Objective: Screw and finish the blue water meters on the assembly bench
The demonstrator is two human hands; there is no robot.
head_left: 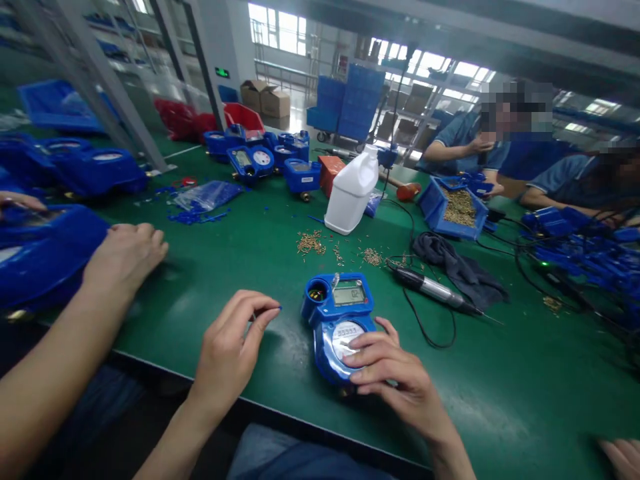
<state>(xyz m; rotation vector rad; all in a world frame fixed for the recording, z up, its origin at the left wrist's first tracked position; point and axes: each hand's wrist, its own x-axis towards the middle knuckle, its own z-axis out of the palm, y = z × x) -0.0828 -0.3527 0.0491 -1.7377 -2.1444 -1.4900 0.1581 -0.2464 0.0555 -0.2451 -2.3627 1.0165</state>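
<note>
In the head view, a blue water meter [327,327] with a small digital display and a round dial lies on the green bench in front of me. Its round socket at the upper left is uncovered, showing coloured bits inside. My right hand [395,373] rests over the meter's right side, thumb and fingers around the casing and partly covering the dial. To the left of the meter, my left hand [233,343] is raised above the bench, thumb and forefinger pinched on a tiny blue piece [281,308]. Only the tip of that piece shows; its kind is unclear.
A white jug [353,190] stands behind scattered brass screws [311,244]. An electric screwdriver [435,290] with its cord and a dark cloth [450,263] lie right. A co-worker's arm [95,293] reaches over blue meters at left. A blue bin [450,210] holds screws.
</note>
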